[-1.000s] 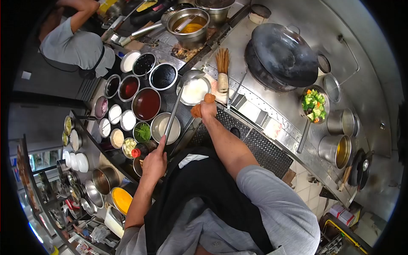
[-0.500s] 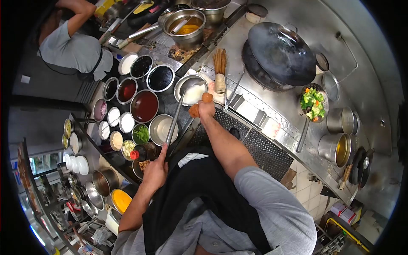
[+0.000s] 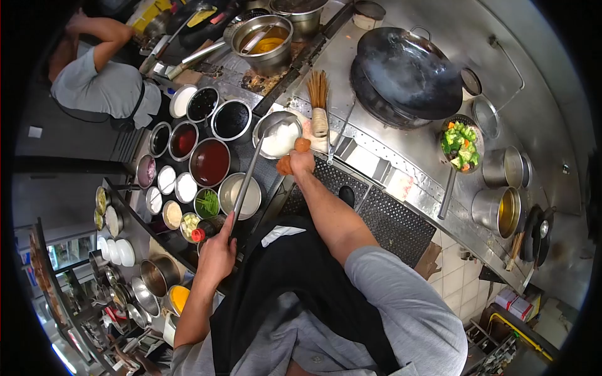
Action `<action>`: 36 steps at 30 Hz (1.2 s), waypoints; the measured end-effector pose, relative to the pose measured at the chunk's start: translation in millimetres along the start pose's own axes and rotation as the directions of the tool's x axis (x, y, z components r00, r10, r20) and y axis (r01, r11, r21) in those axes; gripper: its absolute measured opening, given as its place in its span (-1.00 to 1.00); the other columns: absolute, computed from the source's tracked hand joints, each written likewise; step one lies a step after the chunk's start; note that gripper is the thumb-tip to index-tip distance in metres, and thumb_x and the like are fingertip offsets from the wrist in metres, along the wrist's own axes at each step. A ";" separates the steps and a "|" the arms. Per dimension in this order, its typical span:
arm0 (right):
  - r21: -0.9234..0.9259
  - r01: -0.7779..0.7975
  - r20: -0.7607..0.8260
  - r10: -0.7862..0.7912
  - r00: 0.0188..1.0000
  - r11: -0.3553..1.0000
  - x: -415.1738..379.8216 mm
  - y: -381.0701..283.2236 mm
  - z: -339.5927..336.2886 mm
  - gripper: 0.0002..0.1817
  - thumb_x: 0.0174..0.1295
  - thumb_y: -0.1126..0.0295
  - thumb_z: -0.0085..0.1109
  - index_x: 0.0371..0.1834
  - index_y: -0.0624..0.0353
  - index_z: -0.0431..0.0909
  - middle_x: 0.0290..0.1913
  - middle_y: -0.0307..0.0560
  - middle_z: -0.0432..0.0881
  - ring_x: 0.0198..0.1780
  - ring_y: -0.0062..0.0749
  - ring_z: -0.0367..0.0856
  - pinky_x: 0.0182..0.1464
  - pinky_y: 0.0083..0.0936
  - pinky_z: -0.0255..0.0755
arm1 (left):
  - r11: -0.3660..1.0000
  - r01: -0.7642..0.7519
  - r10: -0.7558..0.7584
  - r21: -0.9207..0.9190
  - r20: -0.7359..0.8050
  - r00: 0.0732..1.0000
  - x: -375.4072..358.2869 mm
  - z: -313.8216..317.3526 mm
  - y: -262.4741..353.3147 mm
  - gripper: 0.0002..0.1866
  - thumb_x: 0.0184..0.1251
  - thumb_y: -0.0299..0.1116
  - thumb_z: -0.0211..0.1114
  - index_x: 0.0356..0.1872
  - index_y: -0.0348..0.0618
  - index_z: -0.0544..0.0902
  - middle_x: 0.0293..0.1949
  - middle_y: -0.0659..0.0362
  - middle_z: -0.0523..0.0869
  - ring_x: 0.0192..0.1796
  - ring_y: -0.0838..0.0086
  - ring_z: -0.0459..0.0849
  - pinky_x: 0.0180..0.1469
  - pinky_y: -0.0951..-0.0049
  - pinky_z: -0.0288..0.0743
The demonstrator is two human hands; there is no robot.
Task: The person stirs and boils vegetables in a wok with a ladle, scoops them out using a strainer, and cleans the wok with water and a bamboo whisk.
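Observation:
My left hand (image 3: 216, 258) is closed around the handle of a long metal ladle (image 3: 249, 175). The ladle's head rests over the far side of a steel bowl (image 3: 256, 139) with a white substance (image 3: 283, 139) in it. At the near right edge of that bowl, my right hand (image 3: 301, 163) is clenched on an orange-brown cloth (image 3: 285, 166), bunched out on both sides of the fist. A red-capped bottle (image 3: 210, 229) lies beside my left hand. Left of the ladle stands a pan of pale liquid (image 3: 241, 195).
Containers of dark sauce (image 3: 231, 120), red-brown sauce (image 3: 210, 161) and chopped greens (image 3: 207, 202) crowd the left. A smoking wok (image 3: 407, 75) sits on the stove, right of a bamboo brush (image 3: 318, 103). Vegetables fill a strainer (image 3: 462, 147) at right. Another person (image 3: 103, 81) stands at upper left.
The ladle's head has moved toward the bowl's far rim, uncovering more of the white substance. My left hand has shifted slightly left and down. The whole view has drifted a little.

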State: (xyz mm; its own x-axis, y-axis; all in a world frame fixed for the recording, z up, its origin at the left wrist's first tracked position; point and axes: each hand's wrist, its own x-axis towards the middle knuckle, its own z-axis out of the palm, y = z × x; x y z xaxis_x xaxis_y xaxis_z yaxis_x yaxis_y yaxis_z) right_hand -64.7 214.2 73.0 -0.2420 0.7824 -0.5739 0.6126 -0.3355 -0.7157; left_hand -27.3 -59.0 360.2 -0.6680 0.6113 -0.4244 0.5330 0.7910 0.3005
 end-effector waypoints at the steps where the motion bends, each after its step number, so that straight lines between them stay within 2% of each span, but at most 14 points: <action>1: 0.010 0.013 0.006 -0.013 1.000 1.000 1.0 1.8 0.2 -0.52 0.09 0.20 0.33 0.07 0.19 0.62 -0.05 0.17 0.75 0.01 0.01 0.74 0.09 -0.21 0.56 | 1.000 -0.002 0.003 0.011 -0.014 1.000 7.2 3.2 -1.6 -0.22 0.35 -0.46 0.24 0.59 0.10 0.17 -0.33 -0.19 0.72 -0.26 -0.16 0.71 -0.16 -0.10 0.56; 5: 0.099 0.018 0.015 -0.019 1.000 0.995 1.2 2.7 0.9 -0.53 0.09 0.24 0.34 0.07 0.19 0.61 -0.09 0.11 0.76 -0.03 -0.06 0.74 0.06 -0.24 0.55 | 0.996 -0.005 0.009 0.093 -0.039 0.999 20.0 21.6 -10.4 -0.24 0.37 -0.45 0.22 0.59 0.09 0.18 -0.33 -0.18 0.74 -0.26 -0.14 0.72 -0.17 -0.09 0.56; 8: 0.117 0.022 0.009 -0.024 1.000 0.993 -6.0 -2.3 -2.7 -0.54 0.10 0.26 0.34 0.08 0.19 0.60 -0.10 0.09 0.75 -0.05 -0.08 0.74 0.05 -0.25 0.54 | 0.999 0.003 -0.003 0.034 0.017 1.000 14.4 19.5 -10.4 -0.24 0.40 -0.42 0.21 0.60 0.09 0.16 -0.33 -0.17 0.73 -0.28 -0.11 0.73 -0.21 -0.10 0.56; 11: 0.098 0.026 -0.004 -0.026 1.000 0.995 8.7 11.9 9.6 -0.54 0.10 0.26 0.34 0.08 0.19 0.60 -0.09 0.08 0.75 -0.05 -0.09 0.74 0.05 -0.25 0.54 | 0.967 0.090 -0.064 -0.237 0.116 0.991 10.7 1.8 -6.0 -0.26 0.45 -0.43 0.19 0.61 0.08 0.13 -0.40 -0.03 0.71 -0.47 0.13 0.71 -0.40 0.09 0.57; 14: 0.094 0.040 -0.002 -0.040 0.999 0.995 17.0 20.7 16.0 -0.55 0.11 0.27 0.34 0.07 0.19 0.60 -0.09 0.08 0.75 -0.05 -0.09 0.74 0.05 -0.26 0.54 | 0.728 0.333 -0.145 -0.599 0.341 0.929 19.8 -13.6 -12.8 -0.26 0.48 -0.48 0.16 0.63 0.05 0.11 -0.48 0.19 0.58 -0.61 0.50 0.52 -0.56 0.39 0.47; 17: 0.081 0.049 -0.002 -0.049 0.999 0.996 17.1 21.5 14.4 -0.54 0.10 0.26 0.35 0.07 0.20 0.60 -0.09 0.08 0.75 -0.03 -0.09 0.74 0.06 -0.26 0.54 | 0.514 0.414 -0.115 -0.752 0.417 0.901 34.2 -27.8 -21.3 -0.26 0.49 -0.55 0.13 0.64 0.01 0.10 -0.49 0.31 0.44 -0.59 0.67 0.35 -0.57 0.60 0.36; 21: 0.072 0.045 0.007 -0.046 0.999 0.996 5.7 10.4 3.3 -0.52 0.09 0.25 0.36 0.08 0.21 0.60 -0.06 0.09 0.76 -0.02 -0.08 0.74 0.06 -0.26 0.54 | 0.340 0.471 -0.086 -0.814 0.471 0.878 41.7 -40.3 -26.6 -0.24 0.45 -0.60 0.11 0.63 0.00 0.10 -0.50 0.26 0.45 -0.62 0.61 0.37 -0.59 0.60 0.37; 28: 0.068 0.033 0.003 -0.033 0.999 0.997 1.7 5.7 -0.8 -0.48 0.08 0.21 0.38 0.10 0.21 0.61 -0.04 0.11 0.76 0.02 -0.06 0.74 0.10 -0.26 0.54 | 0.200 0.532 -0.081 -0.823 0.527 0.846 40.7 -45.4 -23.5 -0.27 0.48 -0.55 0.07 0.63 0.05 0.10 -0.49 0.23 0.50 -0.69 0.59 0.38 -0.67 0.57 0.35; 31: 0.038 0.012 0.007 -0.012 1.000 0.999 1.1 4.5 -2.0 -0.46 0.07 0.19 0.40 0.12 0.21 0.60 -0.01 0.11 0.75 0.02 -0.06 0.74 0.11 -0.26 0.53 | 0.146 0.554 -0.103 -0.820 0.544 0.833 37.2 -44.4 -20.1 -0.30 0.50 -0.52 0.01 0.62 0.16 0.14 -0.50 0.29 0.49 -0.70 0.64 0.37 -0.69 0.59 0.32; 36: 0.082 0.025 0.056 -0.030 0.998 0.996 4.5 9.3 -0.9 -0.45 0.13 0.19 0.40 0.16 0.21 0.57 0.02 0.09 0.73 0.03 -0.10 0.73 0.10 -0.27 0.54 | 0.032 0.576 -0.093 -0.817 0.572 0.815 29.4 -42.4 -23.4 -0.32 0.52 -0.50 0.01 0.62 0.20 0.16 -0.50 0.27 0.47 -0.70 0.63 0.36 -0.69 0.58 0.30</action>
State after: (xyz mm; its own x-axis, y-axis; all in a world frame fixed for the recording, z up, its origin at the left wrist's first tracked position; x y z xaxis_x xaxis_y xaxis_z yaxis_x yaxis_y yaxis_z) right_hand -59.5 215.1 64.1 -0.3019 0.7614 -0.5737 0.5427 -0.3575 -0.7600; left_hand -81.4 -58.5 376.9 -0.2970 0.4104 -0.8622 -0.7920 0.3986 0.4625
